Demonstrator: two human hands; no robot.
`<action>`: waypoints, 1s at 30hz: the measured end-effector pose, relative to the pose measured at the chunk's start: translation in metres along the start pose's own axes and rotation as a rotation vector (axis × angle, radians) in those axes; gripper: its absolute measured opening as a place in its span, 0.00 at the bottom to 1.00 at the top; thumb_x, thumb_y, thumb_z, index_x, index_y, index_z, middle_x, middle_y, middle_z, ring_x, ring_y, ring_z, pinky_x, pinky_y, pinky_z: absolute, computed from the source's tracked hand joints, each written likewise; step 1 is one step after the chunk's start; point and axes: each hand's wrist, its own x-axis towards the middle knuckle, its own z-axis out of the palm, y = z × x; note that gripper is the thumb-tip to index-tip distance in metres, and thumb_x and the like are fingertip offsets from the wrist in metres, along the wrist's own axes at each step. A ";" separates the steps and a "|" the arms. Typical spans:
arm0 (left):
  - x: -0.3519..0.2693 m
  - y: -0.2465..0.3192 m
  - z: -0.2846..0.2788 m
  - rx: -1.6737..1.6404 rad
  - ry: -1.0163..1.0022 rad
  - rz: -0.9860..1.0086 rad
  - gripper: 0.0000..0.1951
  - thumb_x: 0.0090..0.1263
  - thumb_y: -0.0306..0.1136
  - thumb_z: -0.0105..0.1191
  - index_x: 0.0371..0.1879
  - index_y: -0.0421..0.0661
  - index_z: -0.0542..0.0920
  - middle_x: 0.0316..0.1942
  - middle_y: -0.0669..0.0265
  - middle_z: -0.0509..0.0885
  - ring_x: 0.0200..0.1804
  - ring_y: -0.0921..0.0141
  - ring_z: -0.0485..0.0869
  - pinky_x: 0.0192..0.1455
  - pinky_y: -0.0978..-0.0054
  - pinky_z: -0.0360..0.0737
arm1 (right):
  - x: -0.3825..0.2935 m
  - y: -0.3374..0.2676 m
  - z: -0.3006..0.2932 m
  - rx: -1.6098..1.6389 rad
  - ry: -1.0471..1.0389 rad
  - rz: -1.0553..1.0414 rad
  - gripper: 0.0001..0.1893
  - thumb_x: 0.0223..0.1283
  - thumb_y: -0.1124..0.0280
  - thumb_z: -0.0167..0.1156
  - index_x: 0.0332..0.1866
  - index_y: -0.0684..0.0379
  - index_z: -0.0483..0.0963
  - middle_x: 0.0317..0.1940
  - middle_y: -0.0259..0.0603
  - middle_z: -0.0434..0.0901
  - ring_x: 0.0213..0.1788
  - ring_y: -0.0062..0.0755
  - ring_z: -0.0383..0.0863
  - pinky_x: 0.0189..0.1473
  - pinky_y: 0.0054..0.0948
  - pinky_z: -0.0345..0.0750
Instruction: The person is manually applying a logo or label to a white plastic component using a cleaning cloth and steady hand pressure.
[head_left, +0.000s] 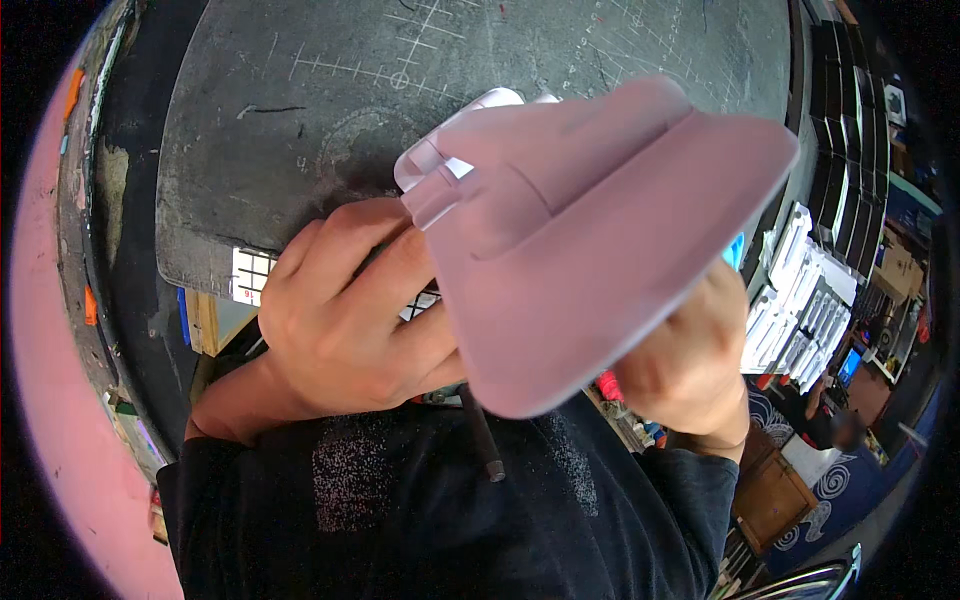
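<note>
A smooth pinkish molded sheet piece (600, 240), possibly plastic, fills the middle of the view, tilted above a worn dark cutting mat. My left hand (360, 315) is at its left edge, fingers bent; the fingertips are hidden, so its hold cannot be told. On the other side, my right hand (690, 352) grips the piece near its lower right edge, the fingers partly behind it. A white glossy part (420, 161) shows behind the piece's upper left. Below, a dark rod (481, 435) sticks out towards my shirt.
The dark marked mat (247, 165) lies on the table. A gridded ruler (251, 276) shows at its near edge. Several white molded parts (802, 315) are stacked at the right, beside dark racks (847, 150). Another person (832, 420) is in the background at lower right.
</note>
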 end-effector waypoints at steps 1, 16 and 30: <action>0.002 0.000 0.000 -0.009 0.003 0.010 0.24 0.50 0.41 0.77 0.50 0.55 0.96 0.61 0.68 0.90 0.50 0.65 0.91 0.51 0.64 0.89 | -0.001 0.000 0.001 -0.010 -0.002 0.008 0.21 0.42 0.71 0.65 0.43 0.72 0.84 0.41 0.43 0.81 0.41 0.36 0.84 0.39 0.31 0.84; -0.003 0.002 0.004 -0.107 0.017 -0.026 0.24 0.46 0.38 0.77 0.48 0.50 0.96 0.62 0.64 0.89 0.54 0.62 0.90 0.55 0.63 0.88 | -0.015 0.002 0.040 -0.145 0.192 -0.153 0.20 0.37 0.70 0.64 0.39 0.70 0.85 0.38 0.40 0.79 0.36 0.35 0.80 0.35 0.32 0.79; 0.002 0.004 0.003 -0.051 0.081 -0.020 0.22 0.44 0.39 0.75 0.43 0.51 0.95 0.59 0.69 0.90 0.52 0.62 0.90 0.50 0.63 0.88 | 0.005 -0.004 0.039 -0.115 0.219 -0.049 0.15 0.39 0.68 0.63 0.35 0.65 0.82 0.34 0.35 0.74 0.34 0.32 0.77 0.33 0.31 0.77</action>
